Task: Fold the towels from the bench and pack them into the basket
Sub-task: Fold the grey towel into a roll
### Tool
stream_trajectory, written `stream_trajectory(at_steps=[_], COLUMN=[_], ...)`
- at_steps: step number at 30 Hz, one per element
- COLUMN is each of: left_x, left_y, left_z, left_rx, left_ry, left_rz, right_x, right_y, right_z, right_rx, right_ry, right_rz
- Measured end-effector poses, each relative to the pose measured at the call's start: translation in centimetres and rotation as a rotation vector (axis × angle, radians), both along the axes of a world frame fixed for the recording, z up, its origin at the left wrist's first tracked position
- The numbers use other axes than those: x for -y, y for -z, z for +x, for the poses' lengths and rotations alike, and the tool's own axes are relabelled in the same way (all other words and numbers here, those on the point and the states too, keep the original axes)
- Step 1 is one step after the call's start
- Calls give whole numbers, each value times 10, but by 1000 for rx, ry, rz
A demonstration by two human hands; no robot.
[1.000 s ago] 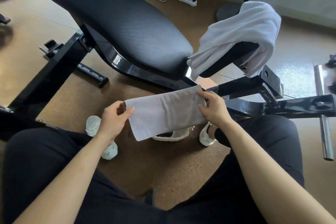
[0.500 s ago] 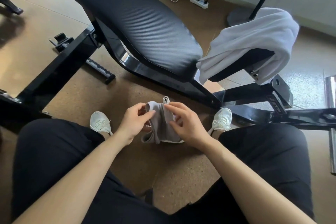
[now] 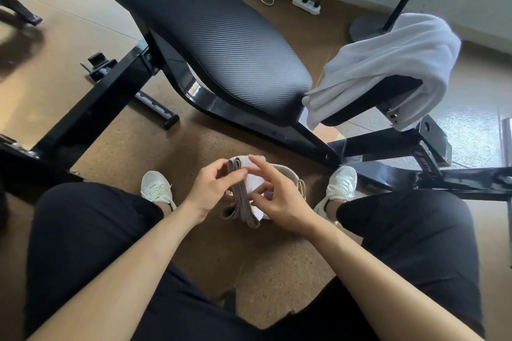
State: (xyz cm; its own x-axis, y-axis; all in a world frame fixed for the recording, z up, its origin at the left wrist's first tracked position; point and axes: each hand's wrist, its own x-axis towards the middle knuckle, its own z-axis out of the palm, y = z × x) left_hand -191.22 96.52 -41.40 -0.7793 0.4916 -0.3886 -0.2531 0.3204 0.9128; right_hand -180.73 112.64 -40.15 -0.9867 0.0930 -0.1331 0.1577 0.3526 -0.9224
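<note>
- Person seated, black trousers, knees apart; both forearms bare, hands meeting between the knees above the floor.
- Left hand point(image 3: 213, 188) grips a small grey towel point(image 3: 242, 202), folded into a thick stack of soft layers; thumb on the near face, fingers curled behind it.
- Right hand point(image 3: 274, 202) just beside the left, palm half open, fingertips pressing the towel's pale outer face; thumb and forefinger spread, not clamped.
- Towel stands on edge between the two hands; its layered folds show as brown-grey bands, lower end drooping.
- Basket point(image 3: 291, 177) directly beyond and under the right hand: pale woven rim, rounded, mostly hidden by hands and towel. Contents cannot be told.
- White shoes point(image 3: 156, 188) flank the hands, one outside each wrist.
- Beyond the hands: bench point(image 3: 221, 44), long black pad with fine ribbed texture, glossy black steel frame.
- Far past the right hand: white towel point(image 3: 388, 63), thick terry, crumpled and draped over the bench's smaller pad.
- Floor speckled tan, cork-like. Power strip point(image 3: 306, 4) and coiled white cable by the wall.
</note>
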Motion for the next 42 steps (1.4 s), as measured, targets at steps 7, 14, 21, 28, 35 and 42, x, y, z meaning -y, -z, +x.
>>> stream_trajectory(at_steps=[7, 14, 21, 28, 35, 42], left_x=[2, 13, 14, 11, 11, 7], left_y=[0, -11, -13, -11, -15, -17], left_z=[-4, -13, -17, -12, -12, -3], left_rx=[-254, -154, 65, -190, -453, -444], left_ry=[62, 177, -29, -132, 167, 341], left_rz=[-110, 48, 100, -42, -125, -256], right_x=[-9, -52, -57, -47, -44, -40], right_y=[-3, -1, -11, -4, -2, -9], right_z=[-3, -10, -11, -12, -12, -10], right_rx=[-37, 194, 181, 194, 210, 199], right_ry=[179, 220, 111, 335, 446, 368], right_rz=[-32, -51, -240, -251, -213, -217])
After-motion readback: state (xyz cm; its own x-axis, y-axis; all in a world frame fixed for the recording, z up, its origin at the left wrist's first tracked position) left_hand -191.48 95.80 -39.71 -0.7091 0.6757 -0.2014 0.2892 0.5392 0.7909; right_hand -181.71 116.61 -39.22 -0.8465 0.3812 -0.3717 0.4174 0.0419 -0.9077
